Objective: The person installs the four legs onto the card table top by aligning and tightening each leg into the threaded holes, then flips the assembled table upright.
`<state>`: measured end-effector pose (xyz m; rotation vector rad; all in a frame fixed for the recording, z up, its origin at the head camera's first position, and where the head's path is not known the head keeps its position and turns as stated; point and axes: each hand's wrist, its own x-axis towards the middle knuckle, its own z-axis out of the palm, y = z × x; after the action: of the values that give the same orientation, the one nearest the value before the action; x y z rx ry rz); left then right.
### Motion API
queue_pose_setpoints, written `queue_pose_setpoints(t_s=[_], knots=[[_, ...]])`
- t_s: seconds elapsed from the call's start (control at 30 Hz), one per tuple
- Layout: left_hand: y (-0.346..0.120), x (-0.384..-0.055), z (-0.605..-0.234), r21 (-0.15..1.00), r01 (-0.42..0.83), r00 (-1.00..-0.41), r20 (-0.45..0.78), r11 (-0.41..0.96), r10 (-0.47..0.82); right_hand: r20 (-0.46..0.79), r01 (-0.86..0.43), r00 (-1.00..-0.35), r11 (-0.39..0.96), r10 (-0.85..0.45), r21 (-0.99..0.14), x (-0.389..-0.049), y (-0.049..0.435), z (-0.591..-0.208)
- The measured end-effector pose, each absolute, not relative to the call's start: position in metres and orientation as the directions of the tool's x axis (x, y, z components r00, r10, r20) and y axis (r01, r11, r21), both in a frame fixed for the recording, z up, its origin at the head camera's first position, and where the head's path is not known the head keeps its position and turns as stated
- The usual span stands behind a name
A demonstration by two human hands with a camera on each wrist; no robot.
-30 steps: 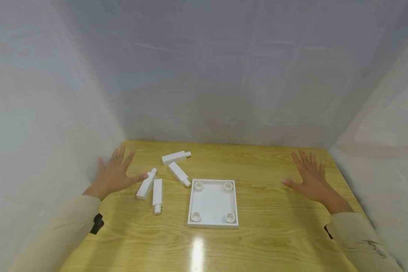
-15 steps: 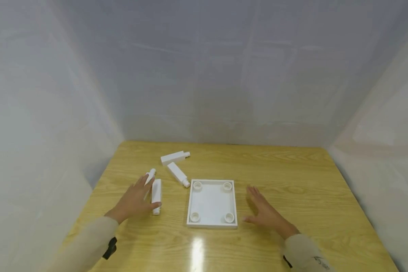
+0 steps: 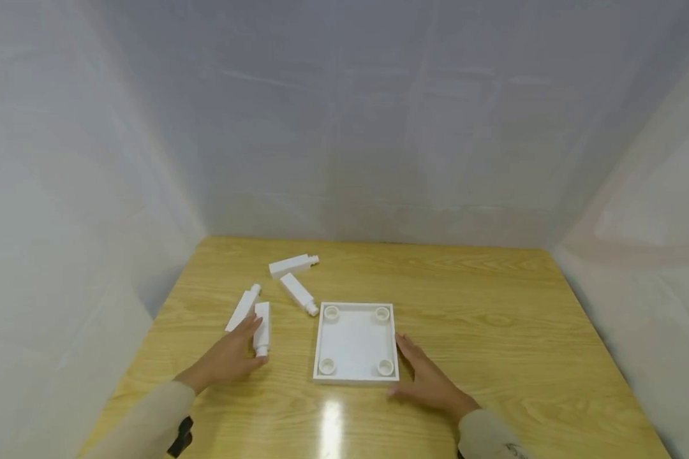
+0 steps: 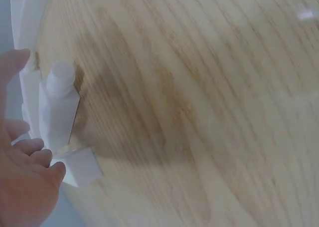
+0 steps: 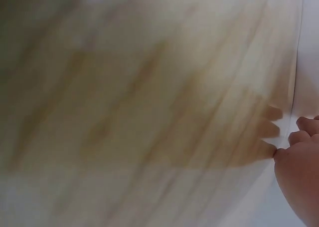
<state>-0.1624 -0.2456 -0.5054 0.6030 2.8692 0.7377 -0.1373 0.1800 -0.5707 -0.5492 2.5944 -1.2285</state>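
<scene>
In the head view, a square white panel (image 3: 356, 344) with a raised rim lies on the table, a round socket (image 3: 332, 313) in each corner. My right hand (image 3: 433, 382) is at its right edge, fingers along the side and thumb near the front corner. To the left lie several white square legs, each with a narrower round peg end. My left hand (image 3: 226, 357) reaches over the nearest leg (image 3: 262, 325), fingertips at its left side and thumb beside its peg. The left wrist view shows that hand's fingers spread around a leg (image 4: 59, 114).
Another leg (image 3: 243, 310) lies just left of the nearest one. Two more, a leg (image 3: 289, 265) and a leg (image 3: 298, 293), lie farther back. Pale sheeting (image 3: 344, 159) closes off the back and sides of the wooden table (image 3: 482, 299).
Both hands have come inward from the table's sides. The left has come down to the nearest leg, the right to the panel's right edge. The panel and legs lie as before.
</scene>
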Motion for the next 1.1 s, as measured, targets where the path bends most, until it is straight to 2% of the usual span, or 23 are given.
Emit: queue_pose_setpoints(t_s=[0.27,0.43,0.63,0.87,1.1], knots=[[-0.236,-0.164,-0.52,0.581,0.247,-0.958,0.029,0.775,0.284,0.016,-0.286,-0.903,0.574,-0.429,-0.767,-0.137,0.179,-0.573],[-0.227,-0.169,-0.527,0.649,0.097,-0.99,-0.016,0.755,0.142,0.008,-0.258,-0.916,0.574,-0.401,-0.777,-0.135,0.178,-0.573],[-0.217,-0.178,-0.533,0.724,-0.069,-0.997,-0.08,0.687,-0.015,-0.042,-0.19,-0.93,0.575,-0.366,-0.795,-0.135,0.177,-0.572],[-0.208,-0.189,-0.541,0.748,-0.081,-0.992,0.002,0.659,-0.124,-0.037,-0.186,-0.933,0.569,-0.358,-0.801,-0.135,0.177,-0.572],[-0.206,-0.196,-0.542,0.693,-0.072,-0.985,0.065,0.717,-0.162,-0.046,-0.172,-0.936,0.569,-0.349,-0.804,-0.135,0.178,-0.573]])
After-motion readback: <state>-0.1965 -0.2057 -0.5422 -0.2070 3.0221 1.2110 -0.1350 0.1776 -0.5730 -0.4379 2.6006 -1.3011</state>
